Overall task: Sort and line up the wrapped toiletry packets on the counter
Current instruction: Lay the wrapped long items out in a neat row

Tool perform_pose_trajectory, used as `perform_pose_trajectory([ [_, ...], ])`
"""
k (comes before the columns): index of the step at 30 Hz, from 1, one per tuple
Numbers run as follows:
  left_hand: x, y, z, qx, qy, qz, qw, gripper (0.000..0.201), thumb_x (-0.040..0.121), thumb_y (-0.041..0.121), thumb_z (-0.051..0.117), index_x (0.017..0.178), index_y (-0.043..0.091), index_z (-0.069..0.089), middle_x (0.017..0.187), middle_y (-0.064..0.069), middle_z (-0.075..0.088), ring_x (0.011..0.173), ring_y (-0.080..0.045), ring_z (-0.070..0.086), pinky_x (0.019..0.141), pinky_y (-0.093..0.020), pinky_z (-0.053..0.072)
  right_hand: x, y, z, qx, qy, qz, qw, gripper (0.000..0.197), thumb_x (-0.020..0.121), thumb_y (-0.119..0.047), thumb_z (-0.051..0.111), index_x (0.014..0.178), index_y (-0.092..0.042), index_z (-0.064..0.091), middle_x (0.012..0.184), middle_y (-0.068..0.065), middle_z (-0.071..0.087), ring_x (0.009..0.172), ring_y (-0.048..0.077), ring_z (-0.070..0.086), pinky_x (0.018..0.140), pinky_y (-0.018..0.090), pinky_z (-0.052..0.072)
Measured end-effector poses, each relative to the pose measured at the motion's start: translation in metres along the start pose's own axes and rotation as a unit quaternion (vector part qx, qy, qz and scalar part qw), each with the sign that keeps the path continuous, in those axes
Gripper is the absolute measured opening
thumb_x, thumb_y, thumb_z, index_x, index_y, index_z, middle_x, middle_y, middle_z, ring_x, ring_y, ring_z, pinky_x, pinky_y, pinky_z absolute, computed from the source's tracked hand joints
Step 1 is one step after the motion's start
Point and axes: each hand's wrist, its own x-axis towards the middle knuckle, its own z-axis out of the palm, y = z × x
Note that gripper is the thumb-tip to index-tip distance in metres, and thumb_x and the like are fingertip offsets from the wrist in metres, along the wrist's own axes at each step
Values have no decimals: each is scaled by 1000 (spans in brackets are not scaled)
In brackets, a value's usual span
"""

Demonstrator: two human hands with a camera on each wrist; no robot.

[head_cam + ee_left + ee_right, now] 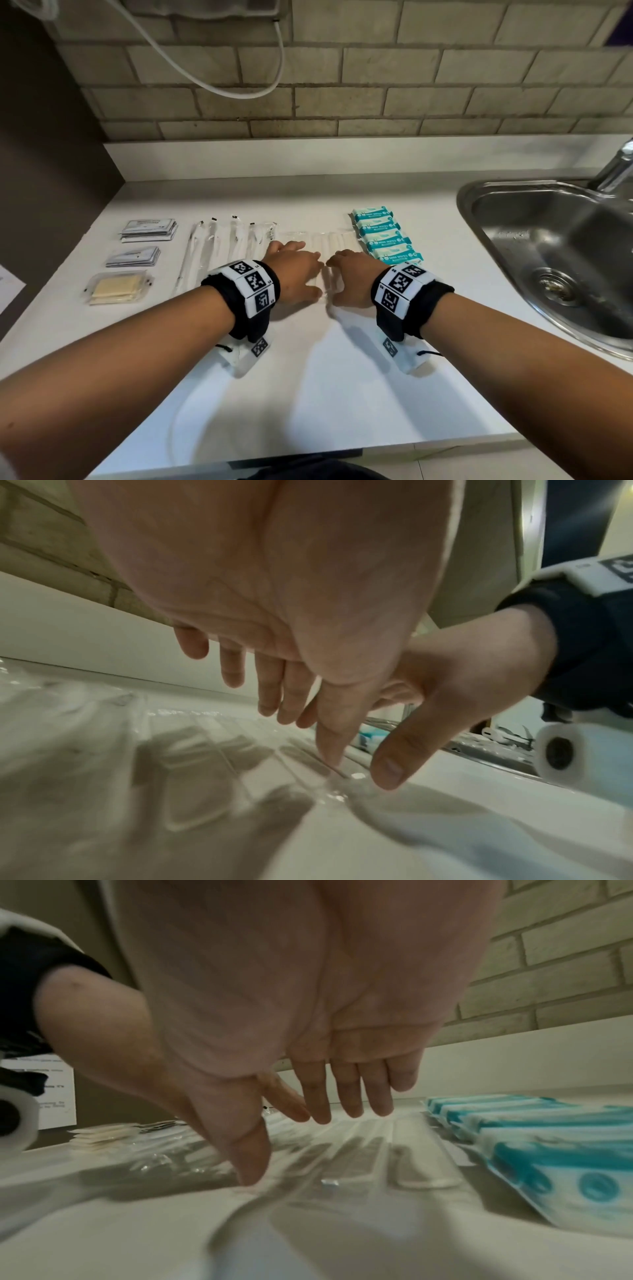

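Clear-wrapped packets (329, 240) lie mid-tabletop (308, 377), between toothbrush packets (219, 246) and mini wipes (383, 236); my left hand (294, 274) and right hand (352, 277) hover flat, fingers relaxed, thumbs touching them.

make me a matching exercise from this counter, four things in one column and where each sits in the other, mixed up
Things:
1. teal wipes packs
2. pale yellow packet
3. clear wrapped sticks
4. sink

Places:
A. under and just beyond the two hands, in the middle of the row
B. nearest of the three piles at the left end of the counter
C. built into the counter on the far right, beside the tap
D. overlapping row at the right end of the line-up, next to the right hand

Pairs: 1-D, 2-B, 3-A, 4-C
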Motion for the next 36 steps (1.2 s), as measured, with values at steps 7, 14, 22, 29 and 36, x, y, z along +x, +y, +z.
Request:
perform_pose_trajectory([
  [7,-2,-38,-8,-13,23,-94,995,60,86,52,57,141,29,46,154,6,36,145,-23,19,110,-42,15,10,-26,-8,-35,-9,-47,998,56,95,-52,44,135,-14,49,137,9,52,125,28,46,102,38,35],
  [14,-1,-45,-3,29,-6,-74,997,56,83,59,55,129,27,58,155,10,34,146,-23,14,109,-41,14,36,-39,3,-74,-23,-52,996,47,93,-40,50,132,-15,52,138,6,51,133,29,38,112,42,26],
  [22,5,-53,9,25,-30,-62,997,50,72,64,55,101,24,66,136,5,54,141,-27,24,106,-44,21,44,-39,14,-95,-18,-49,994,45,82,-38,61,121,-15,59,123,6,58,121,28,50,108,39,31],
  [29,10,-56,10,5,-32,-85,996,50,62,62,59,98,28,65,137,-3,51,132,-31,28,102,-43,30,47,-40,13,-75,-15,-33,997,40,83,-37,59,118,-17,61,121,7,59,119,27,51,108,37,32],
  [36,9,-54,3,2,-31,-86,996,38,64,60,60,74,23,55,100,-4,57,109,-30,40,93,-43,35,43,-40,11,-50,-16,-30,998,33,86,-36,52,110,-17,65,115,7,62,112,28,55,101,37,39],
])
